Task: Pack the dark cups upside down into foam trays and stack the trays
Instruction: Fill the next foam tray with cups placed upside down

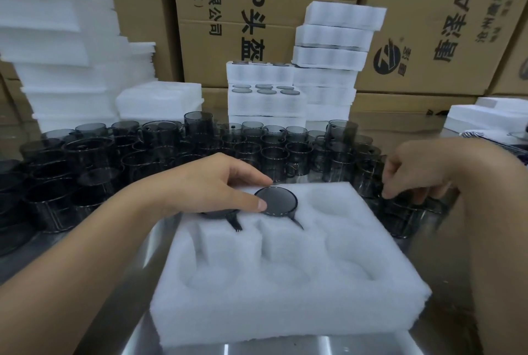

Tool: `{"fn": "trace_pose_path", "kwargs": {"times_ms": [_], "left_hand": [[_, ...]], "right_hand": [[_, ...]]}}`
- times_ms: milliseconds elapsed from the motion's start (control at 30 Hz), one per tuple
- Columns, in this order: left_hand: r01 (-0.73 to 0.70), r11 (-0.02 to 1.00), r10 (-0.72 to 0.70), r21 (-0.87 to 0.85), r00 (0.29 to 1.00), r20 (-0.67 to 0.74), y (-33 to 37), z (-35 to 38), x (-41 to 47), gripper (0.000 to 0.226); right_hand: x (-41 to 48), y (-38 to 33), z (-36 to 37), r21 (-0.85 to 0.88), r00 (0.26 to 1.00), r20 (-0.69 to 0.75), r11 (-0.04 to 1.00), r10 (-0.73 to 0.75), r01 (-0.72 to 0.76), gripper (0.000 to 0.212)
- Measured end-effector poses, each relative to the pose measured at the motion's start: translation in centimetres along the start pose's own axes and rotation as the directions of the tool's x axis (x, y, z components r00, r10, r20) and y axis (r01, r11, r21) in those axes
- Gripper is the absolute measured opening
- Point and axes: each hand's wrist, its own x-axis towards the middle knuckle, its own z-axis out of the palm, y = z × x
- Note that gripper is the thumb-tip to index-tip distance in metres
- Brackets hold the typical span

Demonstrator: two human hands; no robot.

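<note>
Thumb and forefinger of the left hand pinched the round base of an inverted smoky dark glass cup. That cup sat in the back-middle pocket of the white foam tray, beside a second upturned cup half hidden under the palm, with the forearm running in low from the lower left. The glass looked hard, slick and breakable, light enough for two fingers, best taken by the base rim or the handle. Out right, the right hand arched down, fingers curled round an upright dark cup in the crowd on the steel table.
</note>
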Motion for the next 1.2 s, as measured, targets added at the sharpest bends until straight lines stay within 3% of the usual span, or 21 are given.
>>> {"fn": "trace_pose_path", "kwargs": {"times_ms": [200, 533, 767, 867, 1000, 1100, 1200], "left_hand": [[-0.002, 1.000, 0.002, -0.002, 1.000, -0.002, 0.1, 0.0, 0.0, 0.035], [-0.010, 1.000, 0.010, -0.020, 1.000, 0.011, 0.0, 0.1, 0.0, 0.031], [-0.017, 1.000, 0.018, -0.021, 1.000, 0.009, -0.1, 0.1, 0.1, 0.029], [-0.020, 0.999, 0.020, -0.031, 1.000, 0.017, -0.1, 0.2, 0.1, 0.028], [-0.032, 0.999, 0.033, -0.021, 0.999, 0.027, 0.0, 0.2, 0.1, 0.028], [-0.039, 0.998, 0.039, -0.041, 0.999, 0.020, 0.0, 0.3, 0.0, 0.026], [-0.119, 0.980, 0.084, -0.161, 0.975, -0.207, 0.3, 1.0, 0.4, 0.032]], "right_hand": [[-0.2, -1.6, 0.7, -0.082, 0.997, 0.012, 0.994, -0.071, 0.071, 0.033], [-0.5, -3.5, 1.5, -0.088, 0.981, -0.024, 0.978, -0.194, 0.191, 0.019], [-0.3, -3.1, 0.9, 0.017, 0.944, -0.249, 0.974, -0.216, 0.228, 0.023], [-0.3, -3.0, 0.7, 0.089, 0.893, -0.398, 0.960, -0.209, 0.264, 0.023], [-0.3, -3.7, 0.6, 0.262, 0.741, -0.649, 0.864, -0.171, 0.429, 0.019], [-0.2, -4.5, 1.0, 0.363, 0.657, -0.737, 0.729, -0.156, 0.580, 0.018], [0.1, -5.6, 1.8, 0.477, 0.639, -0.752, 0.539, -0.158, 0.695, 0.023]]}}
